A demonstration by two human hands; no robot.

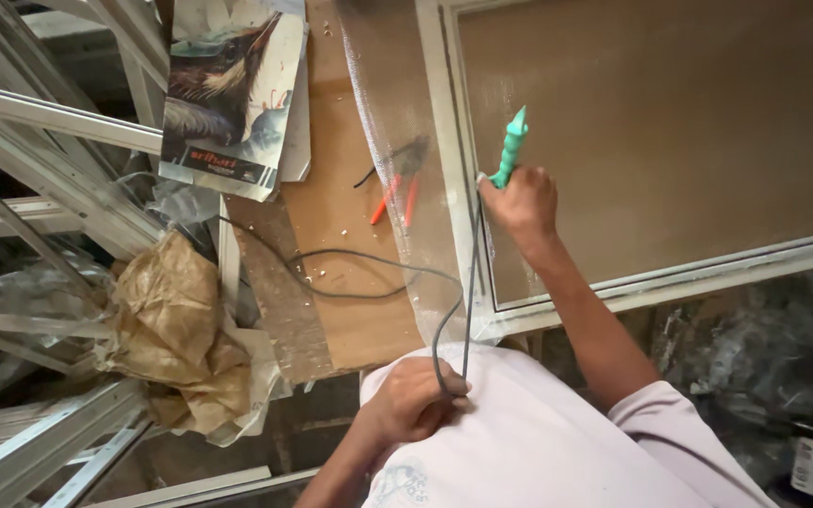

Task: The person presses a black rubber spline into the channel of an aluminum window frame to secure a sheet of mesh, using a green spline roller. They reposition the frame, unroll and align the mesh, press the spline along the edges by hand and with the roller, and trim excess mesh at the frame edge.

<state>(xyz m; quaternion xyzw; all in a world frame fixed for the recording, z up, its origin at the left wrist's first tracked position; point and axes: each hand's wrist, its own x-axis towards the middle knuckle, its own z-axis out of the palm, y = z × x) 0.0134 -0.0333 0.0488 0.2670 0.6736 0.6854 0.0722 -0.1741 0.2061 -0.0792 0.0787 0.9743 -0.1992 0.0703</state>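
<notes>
Grey rubber cord [468, 273] runs taut from the left hand [413, 403], which is clenched around a loop of it down near the person's chest, up to the right hand [522, 200], which grips a green-handled roller tool [510, 150] and presses its lower end against the left rail of a pale metal frame [435, 122] lying on the counter [350, 310]. The cord lies along that rail, just beside the groove, and a sheet of clear mesh [392, 141] hangs over the frame's edge onto the counter. The main risk, as I judge it, is the tool skating out of the groove — the wheel itself is hidden behind the hand, so how well it sits cannot be told — and a slip could cut or pucker the mesh. If the left hand pulls too hard, the cord could stretch thin and seat loosely; too slack, and it may bunch under the tool. The loose mesh at the edge could drag sideways and wrinkle across the frame. A pair of orange-handled pliers [395, 193] lies under the mesh near the rail, where it could snag the sheet — and the spare cord looping over the counter toward the crumpled brown paper [171, 329] might catch on the scraps there
</notes>
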